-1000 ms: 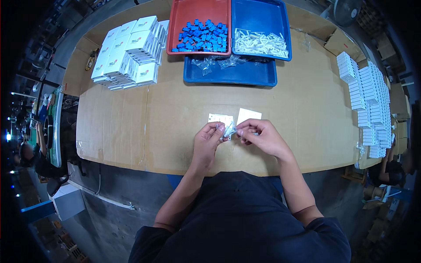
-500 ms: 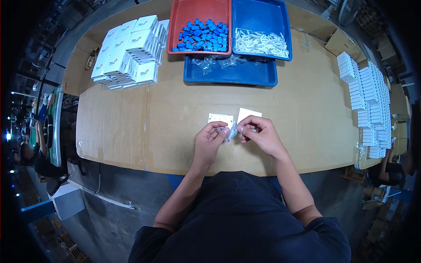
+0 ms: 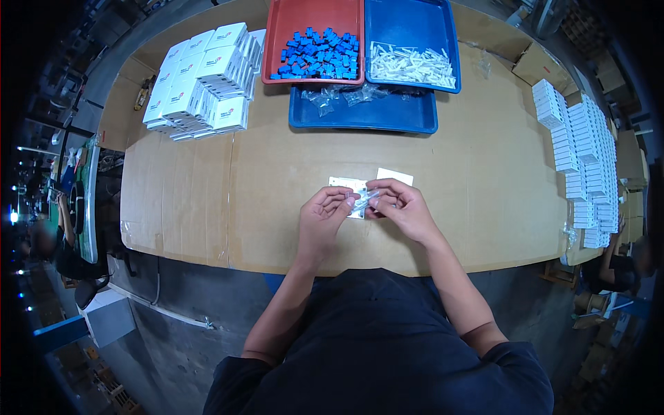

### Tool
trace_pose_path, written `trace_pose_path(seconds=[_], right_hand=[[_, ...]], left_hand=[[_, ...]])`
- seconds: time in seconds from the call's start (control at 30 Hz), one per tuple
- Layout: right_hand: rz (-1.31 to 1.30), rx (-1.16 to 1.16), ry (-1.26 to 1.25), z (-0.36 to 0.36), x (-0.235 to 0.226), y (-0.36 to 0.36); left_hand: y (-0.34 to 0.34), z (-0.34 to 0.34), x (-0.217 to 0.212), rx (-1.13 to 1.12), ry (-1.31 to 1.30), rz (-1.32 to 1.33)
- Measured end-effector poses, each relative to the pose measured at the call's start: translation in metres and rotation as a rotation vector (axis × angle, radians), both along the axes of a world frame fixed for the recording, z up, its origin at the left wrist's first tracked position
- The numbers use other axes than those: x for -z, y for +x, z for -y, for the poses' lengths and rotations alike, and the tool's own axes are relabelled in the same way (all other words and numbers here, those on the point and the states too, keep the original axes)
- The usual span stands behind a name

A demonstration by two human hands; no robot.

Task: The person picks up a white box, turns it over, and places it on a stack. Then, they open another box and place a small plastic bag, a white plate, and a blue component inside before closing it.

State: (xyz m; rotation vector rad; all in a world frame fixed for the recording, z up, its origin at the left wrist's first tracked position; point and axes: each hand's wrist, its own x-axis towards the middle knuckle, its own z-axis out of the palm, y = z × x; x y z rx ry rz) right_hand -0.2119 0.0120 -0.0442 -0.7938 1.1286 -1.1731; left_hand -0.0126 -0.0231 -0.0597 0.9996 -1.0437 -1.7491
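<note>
Between my hands is a small clear plastic bag [image 3: 364,201], its contents too small to make out. My left hand [image 3: 322,216] pinches the bag's left side with thumb and fingertips. On its other side my right hand [image 3: 409,213] has thumb and fingers closed on the plastic. Just beyond and partly under the bag lies a flat white piece with small dark marks [image 3: 344,182], mostly covered by my hands. A white card or flat box [image 3: 395,176] lies beside it, behind my right fingers.
Stacked white boxes [image 3: 197,79] stand at the far left, and long stacks of white boxes [image 3: 579,155] at the right. A red tray [image 3: 312,15] holds blue parts, a blue tray [image 3: 411,24] white sticks. Below them, another blue tray [image 3: 363,123] holds clear bags. People work at both sides.
My right hand has moved slightly left, nearer my left hand. The bag is now stretched more crosswise between my fingers, and my left hand has shifted a little left.
</note>
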Motion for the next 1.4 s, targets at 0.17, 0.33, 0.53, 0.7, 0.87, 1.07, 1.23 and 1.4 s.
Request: trace_pose_path(seconds=[0.17, 0.33, 0.53, 0.7, 0.87, 1.07, 1.23, 1.4], right_hand=[[-0.023, 0.013, 0.001, 0.007, 0.021, 0.001], [-0.306, -0.020, -0.093, 0.014, 0.030, 0.008], [-0.947, -0.031, -0.551, 0.015, 0.038, 0.008], [-1.075, -0.089, -0.663, 0.008, 0.044, 0.011], [-1.067, -0.053, -0.692, 0.004, 0.047, 0.014], [-1.074, -0.019, -0.687, 0.008, 0.038, 0.016], [-1.148, -0.091, -0.714, 0.004, 0.043, 0.014], [-1.145, -0.113, -0.697, -0.003, 0.046, 0.016]], left_hand=[[0.005, 0.015, 0.012, 0.019, -0.083, 0.098], [0.016, 0.029, 0.024, 0.057, -0.366, 0.416], [0.033, 0.041, 0.019, 0.174, -0.909, 0.797], [0.040, 0.035, 0.025, 0.219, -0.999, 0.883], [0.042, 0.031, 0.025, 0.215, -1.013, 0.882], [0.041, 0.032, 0.024, 0.143, -0.950, 0.806], [0.047, 0.032, 0.029, 0.196, -1.059, 0.877], [0.050, 0.033, 0.033, 0.229, -1.103, 0.881]])
